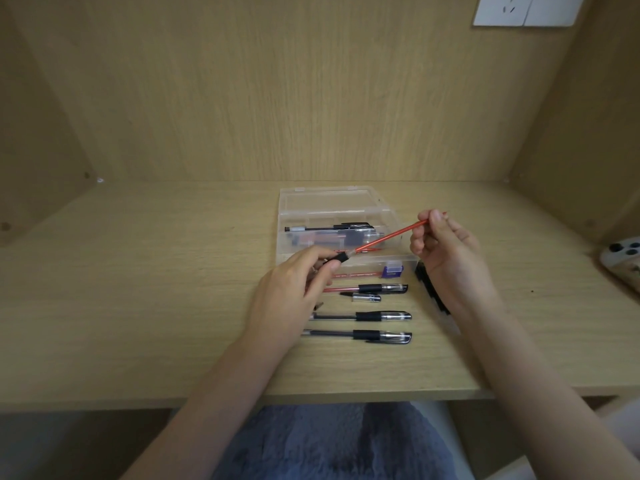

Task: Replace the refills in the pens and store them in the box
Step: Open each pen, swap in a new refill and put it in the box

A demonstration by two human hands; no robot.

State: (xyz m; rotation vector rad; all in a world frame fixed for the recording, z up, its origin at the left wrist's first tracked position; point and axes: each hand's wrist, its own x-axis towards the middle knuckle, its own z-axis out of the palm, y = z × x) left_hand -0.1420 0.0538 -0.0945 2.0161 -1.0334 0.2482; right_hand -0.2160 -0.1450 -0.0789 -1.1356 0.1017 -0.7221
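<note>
My left hand (pixel 294 292) pinches a pen's black grip (pixel 341 257). My right hand (pixel 443 251) pinches the red refill (pixel 391 235), which slants between them, just over the clear box (pixel 329 202). I think I'm swapping refills. Next, slide it straight, slow and gentle.

Soft, even, dimmish light; faint shadows; overall slight blur; wide-angle bending at edges.

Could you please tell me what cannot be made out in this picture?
Head view:
- Red refill, pinched by the right hand: its tip vanishes into the pen barrel, mostly covered by the left hand.
- Black object beside the box: the right wrist hides most.
- Phone: cut off by the right edge.
- Pens inside the box: blurred.
</note>
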